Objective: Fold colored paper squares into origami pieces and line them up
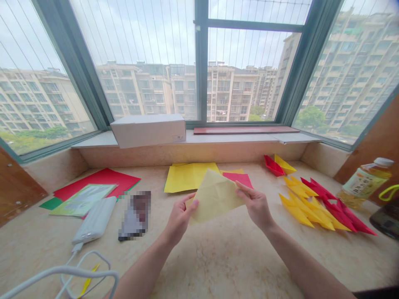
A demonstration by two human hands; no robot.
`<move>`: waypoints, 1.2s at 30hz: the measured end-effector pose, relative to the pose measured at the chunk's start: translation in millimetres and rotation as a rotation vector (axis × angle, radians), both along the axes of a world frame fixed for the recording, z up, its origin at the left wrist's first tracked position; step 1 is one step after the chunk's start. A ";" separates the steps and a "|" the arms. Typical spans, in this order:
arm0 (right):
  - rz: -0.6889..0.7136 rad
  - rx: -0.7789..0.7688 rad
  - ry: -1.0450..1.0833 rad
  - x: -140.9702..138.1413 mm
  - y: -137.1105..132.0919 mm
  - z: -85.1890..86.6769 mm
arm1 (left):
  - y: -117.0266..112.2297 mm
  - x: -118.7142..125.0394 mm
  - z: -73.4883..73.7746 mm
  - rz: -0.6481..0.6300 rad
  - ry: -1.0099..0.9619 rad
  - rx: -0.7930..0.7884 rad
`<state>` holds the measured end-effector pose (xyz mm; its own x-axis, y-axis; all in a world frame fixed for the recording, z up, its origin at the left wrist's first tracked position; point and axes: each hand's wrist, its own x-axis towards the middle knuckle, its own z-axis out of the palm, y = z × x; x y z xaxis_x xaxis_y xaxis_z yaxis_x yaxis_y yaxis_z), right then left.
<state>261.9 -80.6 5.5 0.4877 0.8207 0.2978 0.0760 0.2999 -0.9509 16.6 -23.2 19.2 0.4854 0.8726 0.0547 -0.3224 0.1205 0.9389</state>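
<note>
Yellow folded paper (215, 196) is being held in the air above the marble-patterned ledge (199, 265), between both hands. The left hand (180, 219) is grasping the sheet's left side between thumb and fingers, while the right hand (254, 205) is pinching its right edge, fingers closed on the paper. A creased yellow sheet (187, 177) is lying beyond, and folded red and yellow paper shapes (324, 205) are lying to the right.

The left hand (180, 219) and right hand (254, 205) hold a creased pale yellow sheet (215, 197) up by opposite edges, above a marble ledge (218, 265). Yellow paper (187, 177) lies beyond, folded red and yellow shapes (324, 205) to the right, a power bank (94, 220) to the left
</note>
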 end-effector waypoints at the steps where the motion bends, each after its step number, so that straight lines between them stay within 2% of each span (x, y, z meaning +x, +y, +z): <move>1: 0.022 0.005 -0.080 1.3 -0.9 -0.4 | 2.0 0.3 -0.2 0.014 0.074 0.007; 5: 0.142 0.000 -0.469 12.8 -6.6 0.6 | 8.6 0.5 -2.0 0.084 0.144 0.052; 8: 0.310 -0.003 -0.730 24.2 -12.1 3.2 | 12.3 -0.7 -3.5 0.147 0.160 0.074; 11: 0.428 0.024 -0.871 29.2 -14.5 2.9 | 15.9 -2.7 -6.4 0.206 0.186 0.047; 13: 0.426 0.060 -0.904 28.8 -13.0 -0.1 | 17.9 -4.0 -7.9 0.249 0.203 0.027; 16: 0.342 0.140 -0.860 27.3 -7.5 -5.8 | 18.1 -4.3 -6.2 0.276 0.170 -0.009; 20: 0.246 0.197 -0.701 26.1 -3.8 -5.2 | 11.7 -2.1 3.0 0.220 0.049 -0.106; 25: 0.200 0.185 -0.459 18.5 -6.9 3.0 | 1.8 -0.4 10.6 -0.041 0.019 -0.203; 27: 0.184 0.195 -0.368 15.4 -7.6 5.1 | -0.2 -0.3 9.4 -0.138 0.026 -0.195; 29: 0.210 0.185 -0.293 14.2 -8.7 8.9 | 0.3 -0.8 5.8 -0.166 0.051 -0.150; 31: 0.350 0.117 -0.245 15.4 -11.8 16.1 | 4.2 -2.0 0.7 -0.126 0.103 -0.086; 36: 0.929 -0.178 -0.133 22.7 -27.3 39.4 | 20.1 -6.7 -5.8 -0.063 0.257 0.156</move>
